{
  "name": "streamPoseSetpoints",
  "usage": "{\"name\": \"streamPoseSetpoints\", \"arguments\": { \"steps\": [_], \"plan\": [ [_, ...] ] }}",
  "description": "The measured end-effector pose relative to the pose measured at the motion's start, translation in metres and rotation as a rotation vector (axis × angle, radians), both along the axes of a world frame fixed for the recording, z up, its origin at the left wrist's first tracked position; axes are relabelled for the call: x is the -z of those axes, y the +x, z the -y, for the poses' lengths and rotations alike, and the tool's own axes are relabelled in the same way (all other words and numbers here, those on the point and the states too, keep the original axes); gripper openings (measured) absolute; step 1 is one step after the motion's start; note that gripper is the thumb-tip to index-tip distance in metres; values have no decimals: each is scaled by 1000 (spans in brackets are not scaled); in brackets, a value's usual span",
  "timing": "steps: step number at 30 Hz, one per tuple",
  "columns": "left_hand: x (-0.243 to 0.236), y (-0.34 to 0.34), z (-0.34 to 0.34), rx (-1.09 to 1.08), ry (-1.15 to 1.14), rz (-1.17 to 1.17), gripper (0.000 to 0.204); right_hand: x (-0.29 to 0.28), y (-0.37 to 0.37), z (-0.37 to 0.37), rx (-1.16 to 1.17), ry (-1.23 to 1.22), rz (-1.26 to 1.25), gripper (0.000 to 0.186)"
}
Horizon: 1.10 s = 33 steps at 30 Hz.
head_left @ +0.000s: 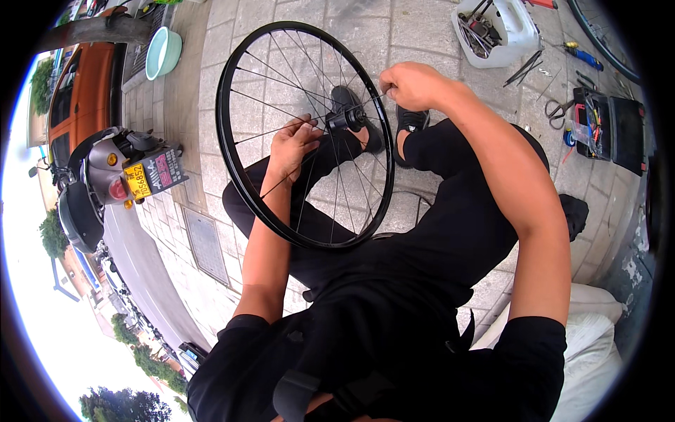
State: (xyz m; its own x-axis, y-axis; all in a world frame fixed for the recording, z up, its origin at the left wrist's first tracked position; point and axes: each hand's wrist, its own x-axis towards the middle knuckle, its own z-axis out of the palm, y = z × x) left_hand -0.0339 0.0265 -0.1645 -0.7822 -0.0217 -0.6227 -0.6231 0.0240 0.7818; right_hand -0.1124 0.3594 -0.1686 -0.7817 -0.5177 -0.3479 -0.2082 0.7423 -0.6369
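A black bicycle wheel point(223, 119) stands tilted between my knees, its lower edge by my lap. Thin dark spokes run from the rim to a black hub point(340, 122), and their spacing looks uneven. My left hand point(292, 146) reaches in among the spokes on the hub's left side, thumb and fingers pinched on a spoke. Just outside the rim's upper right edge, my right hand point(416, 84) is closed, fingertips pressed together. A thin line runs from them toward the rim; what they hold is too small to make out.
A white cut-open plastic container point(524, 35) of tools stands at the far right. Nearby lie a blue-handled screwdriver point(585, 56), scissors point(559, 112) and an open black toolbox point(612, 133). Another wheel point(605, 42) lies beyond. To the left are a parked scooter point(105, 172) and a pale green basin point(164, 53).
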Motion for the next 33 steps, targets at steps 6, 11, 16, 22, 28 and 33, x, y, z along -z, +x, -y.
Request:
{"name": "streamPoseSetpoints", "arguments": {
  "steps": [6, 11, 16, 22, 28, 33],
  "plan": [
    [23, 0, -5, -35, 150, 15, 28, -1, 4, 4, 6, -16, -14, 21],
    [27, 2, -4, -52, 140, 23, 22, -4, 6, 7, 0, -6, -15, 19],
    [30, 2, -3, -41, 157, 24, 22, -8, 5, 7, -19, 15, 18, 22],
    [31, 3, -7, -27, 54, -31, 22, -2, 9, 9, 17, -13, -73, 17],
    [37, -1, -4, 81, -19, -113, 25, 6, 9, 6, 15, -53, -124, 18],
    [42, -7, 4, 187, -100, -116, 27, -1, 17, 10, 14, -23, -182, 20]
  ]
}}
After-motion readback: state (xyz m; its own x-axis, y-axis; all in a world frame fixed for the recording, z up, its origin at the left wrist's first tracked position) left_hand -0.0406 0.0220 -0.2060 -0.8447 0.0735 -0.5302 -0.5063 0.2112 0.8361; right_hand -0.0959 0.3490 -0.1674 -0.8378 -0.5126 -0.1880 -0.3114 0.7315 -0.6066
